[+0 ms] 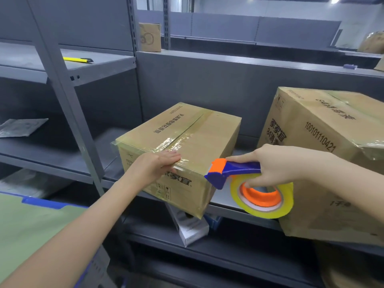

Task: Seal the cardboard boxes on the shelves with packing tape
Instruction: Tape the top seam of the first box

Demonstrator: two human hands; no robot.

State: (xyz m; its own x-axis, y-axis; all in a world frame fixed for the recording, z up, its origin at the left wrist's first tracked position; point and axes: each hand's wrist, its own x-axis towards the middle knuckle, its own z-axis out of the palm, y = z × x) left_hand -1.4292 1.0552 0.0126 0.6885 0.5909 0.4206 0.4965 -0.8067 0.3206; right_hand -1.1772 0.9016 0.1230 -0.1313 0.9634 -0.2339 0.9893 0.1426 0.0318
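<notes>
A brown cardboard box (pixel 199 134) sits on the grey shelf (pixel 225 201), its near corner past the shelf edge. Shiny clear tape runs along its top seam and near edge. My left hand (pixel 158 165) lies flat on the near top edge of this box, fingers together, pressing the tape down. My right hand (pixel 276 163) grips the blue handle of a tape dispenser (pixel 249 179) with an orange head and a yellowish tape roll, held just right of the box's near corner. A bigger taped box (pixel 324 129) stands tilted at the right.
A yellow utility knife (pixel 78 59) lies on the upper left shelf. A small box (pixel 150 37) stands on the partition top. A silver bag (pixel 20 126) lies on the left shelf. A white carton (pixel 190 227) sits on the shelf below. A green-topped blue cart (pixel 31 221) is at lower left.
</notes>
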